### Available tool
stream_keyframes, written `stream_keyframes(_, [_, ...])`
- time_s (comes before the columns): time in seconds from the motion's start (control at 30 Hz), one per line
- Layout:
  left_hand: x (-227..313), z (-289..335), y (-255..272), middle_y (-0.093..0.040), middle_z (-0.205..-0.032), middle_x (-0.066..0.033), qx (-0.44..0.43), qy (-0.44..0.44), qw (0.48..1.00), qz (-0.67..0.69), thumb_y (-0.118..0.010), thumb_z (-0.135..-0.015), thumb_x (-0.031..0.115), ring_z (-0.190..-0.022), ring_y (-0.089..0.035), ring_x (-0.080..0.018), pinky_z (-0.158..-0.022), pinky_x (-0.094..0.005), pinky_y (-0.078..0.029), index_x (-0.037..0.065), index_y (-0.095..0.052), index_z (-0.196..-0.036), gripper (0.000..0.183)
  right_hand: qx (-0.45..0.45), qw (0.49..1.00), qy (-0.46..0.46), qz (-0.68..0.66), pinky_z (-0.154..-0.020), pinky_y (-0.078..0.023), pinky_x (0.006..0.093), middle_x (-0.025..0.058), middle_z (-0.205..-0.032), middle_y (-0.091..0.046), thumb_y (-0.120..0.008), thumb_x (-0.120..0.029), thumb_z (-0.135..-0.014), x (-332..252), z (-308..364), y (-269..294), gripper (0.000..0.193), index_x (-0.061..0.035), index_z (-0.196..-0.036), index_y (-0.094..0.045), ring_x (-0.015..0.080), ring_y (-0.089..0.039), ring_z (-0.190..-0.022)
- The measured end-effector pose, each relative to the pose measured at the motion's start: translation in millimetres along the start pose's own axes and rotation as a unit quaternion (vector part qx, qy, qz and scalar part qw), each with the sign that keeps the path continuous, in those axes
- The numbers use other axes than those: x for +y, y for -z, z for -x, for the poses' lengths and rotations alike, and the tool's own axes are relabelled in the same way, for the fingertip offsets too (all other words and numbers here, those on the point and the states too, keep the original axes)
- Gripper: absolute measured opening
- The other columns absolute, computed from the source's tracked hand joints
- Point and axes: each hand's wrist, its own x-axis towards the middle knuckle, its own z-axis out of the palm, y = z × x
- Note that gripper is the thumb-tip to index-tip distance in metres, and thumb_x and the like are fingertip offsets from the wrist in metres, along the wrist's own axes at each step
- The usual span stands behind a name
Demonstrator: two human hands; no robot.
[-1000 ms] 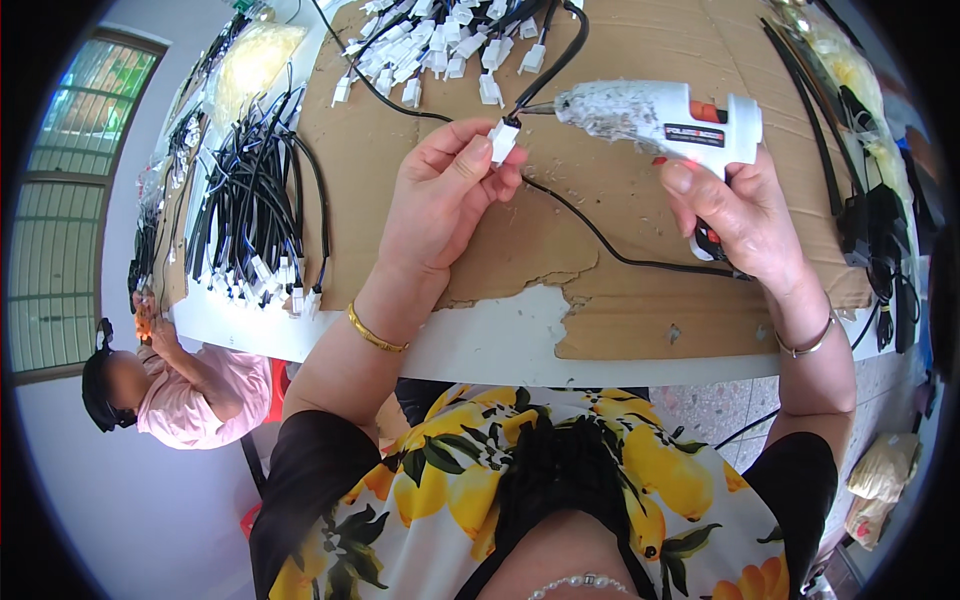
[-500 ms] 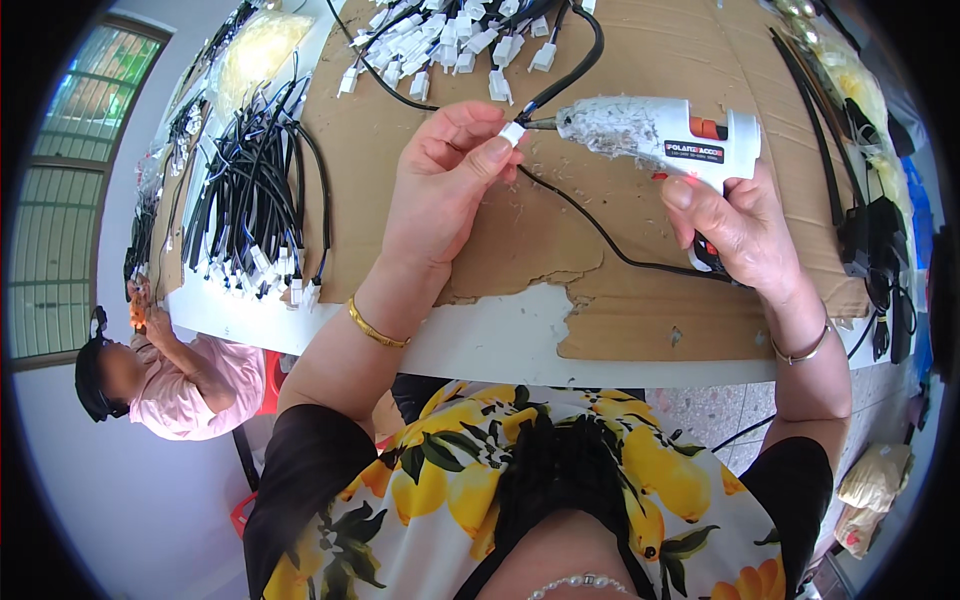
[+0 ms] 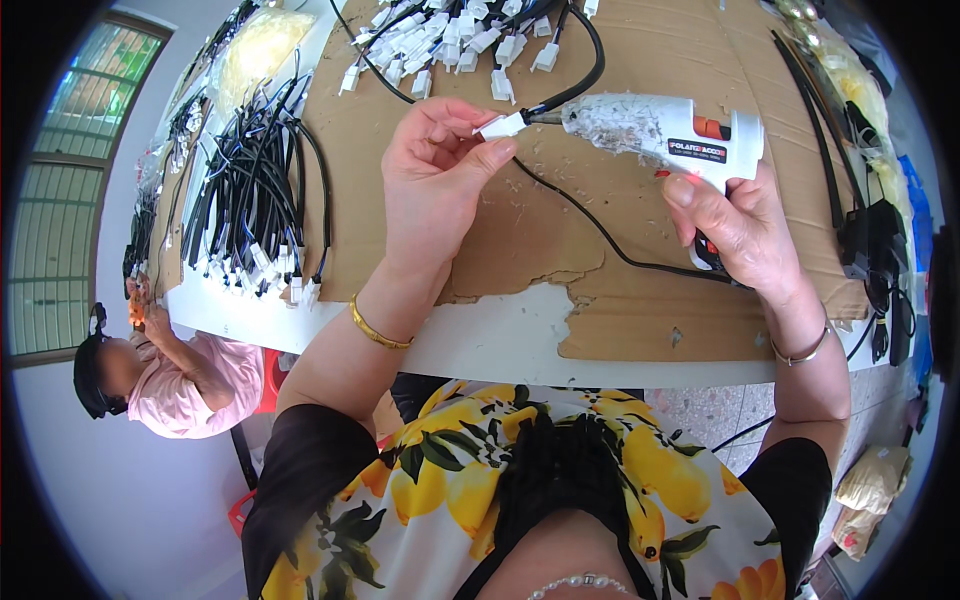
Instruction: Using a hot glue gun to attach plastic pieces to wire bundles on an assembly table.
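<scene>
A small white plastic connector [image 3: 503, 126] is pinched between the thumb and fingers of my left hand [image 3: 445, 165]. From its right end a black sheathed cable [image 3: 588, 75] curves up toward the far side. My right hand [image 3: 735, 220] grips the handle of a white hot glue gun [image 3: 650, 135], whose barrel is smeared with dried glue. The gun's nozzle points left and meets the wire end of the connector; whether glue is flowing is too small to tell. The gun's black power cord runs left from its handle over the cardboard.
Brown cardboard [image 3: 690, 310] covers much of the white table [image 3: 480, 350]. A bundle of black cables [image 3: 250, 190] lies at the left, and white connectors [image 3: 450, 40] pile at the far side. Black adapters [image 3: 870, 240] sit at the right edge. A co-worker in pink [image 3: 200, 385] sits at the left.
My left hand has shifted slightly left and turned the connector, so more of it shows. The glue gun has moved a little to the right.
</scene>
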Motion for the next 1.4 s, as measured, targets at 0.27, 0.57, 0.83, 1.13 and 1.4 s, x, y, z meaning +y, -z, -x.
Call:
stream_keyframes(0.27, [-3.0,1.2,-0.6,-0.059,-0.086,-0.0068,-0.010,-0.048,0.999,-0.013,-0.061,-0.072,-0.013,-0.074,-0.056,-0.0095,-0.064,-0.0189,-0.046,0.001,-0.051,-0.093,0.028,0.019,1.000,-0.005,0.013,-0.044,-0.035,0.0191,-0.0009,-0.057,-0.048,-0.057,-0.024,-0.085,-1.3,0.8,-2.8,0.021,-0.0031,-0.084,-0.054,0.0048,-0.043,-0.049])
stream_keyframes(0.57, [-1.1,2.1,-1.3,-0.059,-0.087,-0.0074,-0.007,-0.056,0.997,-0.052,-0.062,-0.070,-0.014,-0.075,-0.056,-0.0103,-0.063,-0.0195,-0.046,0.001,-0.049,-0.094,0.030,-0.007,0.999,-0.040,0.013,-0.047,-0.036,0.0175,-0.0045,-0.065,-0.050,-0.061,-0.021,-0.083,-4.7,0.0,0.5,0.022,-0.0034,-0.095,-0.057,0.0026,-0.044,-0.052])
stream_keyframes(0.83, [0.8,2.7,-1.6,-0.060,-0.087,-0.0078,0.000,-0.060,0.996,-0.070,-0.062,-0.070,-0.014,-0.074,-0.056,-0.0100,-0.063,-0.0194,-0.046,0.001,-0.049,-0.093,0.030,-0.016,0.999,-0.043,0.020,-0.047,-0.036,0.0174,-0.0050,-0.064,-0.049,-0.061,-0.022,-0.083,-6.2,-1.1,0.5,0.022,-0.0035,-0.095,-0.057,0.0024,-0.043,-0.053])
stream_keyframes(1.13, [3.0,2.2,-5.8,-0.061,-0.083,-0.0072,0.016,-0.020,0.999,-0.030,-0.062,-0.072,-0.011,-0.072,-0.056,-0.0089,-0.062,-0.0185,-0.047,0.001,-0.051,-0.089,0.024,-0.016,0.999,-0.041,0.024,-0.047,-0.035,0.0171,-0.0056,-0.064,-0.049,-0.060,-0.020,-0.083,-4.9,1.2,2.2,0.020,-0.0039,-0.094,-0.057,0.0016,-0.042,-0.054])
stream_keyframes(1.4, [-6.7,-1.3,0.8,-0.060,-0.083,-0.0071,0.018,0.018,0.998,0.054,-0.061,-0.075,-0.008,-0.072,-0.057,-0.0111,-0.064,-0.0221,-0.048,0.001,-0.052,-0.090,0.019,-0.026,0.998,-0.042,0.033,-0.047,-0.033,0.0166,-0.0061,-0.064,-0.048,-0.060,-0.020,-0.083,-4.8,0.2,3.4,0.020,-0.0038,-0.094,-0.057,0.0010,-0.041,-0.055])
